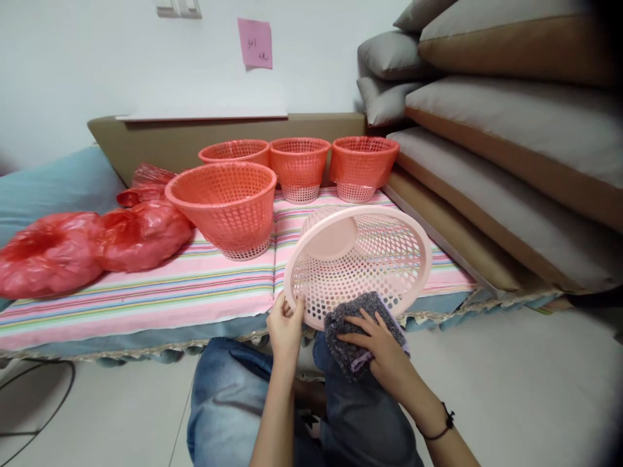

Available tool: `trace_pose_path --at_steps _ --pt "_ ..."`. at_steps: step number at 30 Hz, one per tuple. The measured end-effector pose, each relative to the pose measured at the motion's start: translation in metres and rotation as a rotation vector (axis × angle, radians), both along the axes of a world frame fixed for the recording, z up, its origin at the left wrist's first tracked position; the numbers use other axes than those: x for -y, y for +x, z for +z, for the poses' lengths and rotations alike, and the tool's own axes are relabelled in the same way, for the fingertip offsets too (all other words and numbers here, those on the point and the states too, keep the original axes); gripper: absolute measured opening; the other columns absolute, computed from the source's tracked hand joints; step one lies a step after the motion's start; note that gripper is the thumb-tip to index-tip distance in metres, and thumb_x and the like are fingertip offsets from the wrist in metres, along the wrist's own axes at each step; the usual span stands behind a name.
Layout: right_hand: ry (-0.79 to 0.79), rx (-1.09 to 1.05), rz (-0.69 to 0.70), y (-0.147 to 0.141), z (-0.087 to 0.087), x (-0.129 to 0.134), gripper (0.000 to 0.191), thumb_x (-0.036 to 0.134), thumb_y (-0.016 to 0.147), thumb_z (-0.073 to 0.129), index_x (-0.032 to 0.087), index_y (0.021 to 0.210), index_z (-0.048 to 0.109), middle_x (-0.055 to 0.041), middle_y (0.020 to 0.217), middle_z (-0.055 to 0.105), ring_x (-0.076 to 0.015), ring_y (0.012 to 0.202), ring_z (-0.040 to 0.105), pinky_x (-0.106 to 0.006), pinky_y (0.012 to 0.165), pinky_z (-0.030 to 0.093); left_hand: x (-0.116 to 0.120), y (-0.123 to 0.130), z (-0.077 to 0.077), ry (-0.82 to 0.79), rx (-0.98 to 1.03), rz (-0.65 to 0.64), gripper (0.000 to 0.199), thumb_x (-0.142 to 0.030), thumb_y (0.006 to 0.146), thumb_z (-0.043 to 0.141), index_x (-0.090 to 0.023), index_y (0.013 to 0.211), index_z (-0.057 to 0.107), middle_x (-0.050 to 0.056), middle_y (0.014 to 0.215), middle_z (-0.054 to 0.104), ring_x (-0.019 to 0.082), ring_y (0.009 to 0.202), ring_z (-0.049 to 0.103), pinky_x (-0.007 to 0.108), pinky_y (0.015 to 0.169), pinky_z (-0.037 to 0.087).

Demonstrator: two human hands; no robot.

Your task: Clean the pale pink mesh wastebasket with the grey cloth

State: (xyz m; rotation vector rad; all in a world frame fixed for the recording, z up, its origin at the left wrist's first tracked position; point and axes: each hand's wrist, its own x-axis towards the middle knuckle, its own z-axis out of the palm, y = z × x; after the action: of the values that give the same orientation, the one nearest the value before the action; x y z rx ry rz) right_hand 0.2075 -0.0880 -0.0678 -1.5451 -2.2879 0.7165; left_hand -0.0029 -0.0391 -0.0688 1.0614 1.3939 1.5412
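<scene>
A pale pink plastic mesh basket (422,259) lies tilted on its side at the edge of the striped cloth, its mouth facing me. My left hand (286,324) pinches the basket's rim at the lower left, thumb on the inside. A folded dark grey cloth with purple edging (357,318) covers part of the near rim. My right hand (377,344) presses on this cloth, fingers spread over it. Whether the fingers grip through the cloth to the rim cannot be seen. A dark bracelet circles my right wrist.
Behind stand pink baskets with red plastic around them, among them a larger one (233,214) and one at the right (363,165). Bunched red plastic bags (53,250) lie at the left. Stacked grey-brown cushions (511,123) rise on the right. My knees are below the seat edge.
</scene>
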Motion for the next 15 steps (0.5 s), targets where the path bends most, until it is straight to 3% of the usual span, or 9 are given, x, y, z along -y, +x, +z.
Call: trace_pose_path --at_steps 4,7,11,13,15 --pt "-0.01 -0.166 0.029 0.0 0.007 -0.007 0.093 0.001 0.05 0.034 0.036 0.133 0.058 0.0041 0.148 0.048 -0.0228 0.144 0.032 -0.06 0.119 0.016 -0.001 0.005 -0.006 0.011 0.058 -0.094 0.044 -0.037 0.071 0.074 -0.018 0.109 0.065 0.008 0.11 0.072 0.023 0.102 0.067 0.032 0.089 0.052" --pt "0.062 -0.405 0.015 0.0 0.021 -0.031 0.087 0.004 0.057 0.035 0.029 0.138 0.054 0.0011 0.144 0.052 -0.0184 0.137 0.043 -0.048 0.118 0.029 0.0 0.01 -0.012 -0.052 0.084 -0.151 0.041 -0.039 0.07 0.072 -0.016 0.104 0.066 0.006 0.097 0.073 0.021 0.089 0.067 0.031 0.081 0.053" --pt "0.284 -0.489 -0.133 -0.014 0.039 -0.096 0.08 0.005 0.064 0.035 0.022 0.141 0.051 -0.0007 0.144 0.053 -0.0192 0.135 0.046 -0.042 0.118 0.032 0.002 0.016 -0.011 -0.086 0.026 -0.085 0.029 -0.039 0.074 0.067 -0.015 0.09 0.068 0.004 0.08 0.071 0.02 0.08 0.064 0.03 0.077 0.05" --pt "0.401 -0.388 -0.23 -0.028 0.038 -0.133 0.082 0.002 0.064 0.034 0.018 0.144 0.047 -0.0027 0.148 0.048 -0.0189 0.139 0.04 -0.041 0.12 0.028 0.003 0.017 -0.009 -0.082 0.002 -0.077 0.028 -0.038 0.074 0.066 -0.016 0.091 0.068 0.004 0.083 0.071 0.021 0.082 0.063 0.03 0.078 0.05" --pt "0.393 -0.216 -0.268 -0.044 0.027 -0.165 0.083 0.0 0.066 0.034 0.012 0.147 0.04 -0.0073 0.153 0.041 -0.0201 0.142 0.035 -0.042 0.12 0.026 0.002 0.017 -0.009 -0.082 -0.006 -0.075 0.026 -0.036 0.073 0.066 -0.016 0.088 0.068 0.004 0.081 0.071 0.021 0.082 0.063 0.031 0.077 0.05"
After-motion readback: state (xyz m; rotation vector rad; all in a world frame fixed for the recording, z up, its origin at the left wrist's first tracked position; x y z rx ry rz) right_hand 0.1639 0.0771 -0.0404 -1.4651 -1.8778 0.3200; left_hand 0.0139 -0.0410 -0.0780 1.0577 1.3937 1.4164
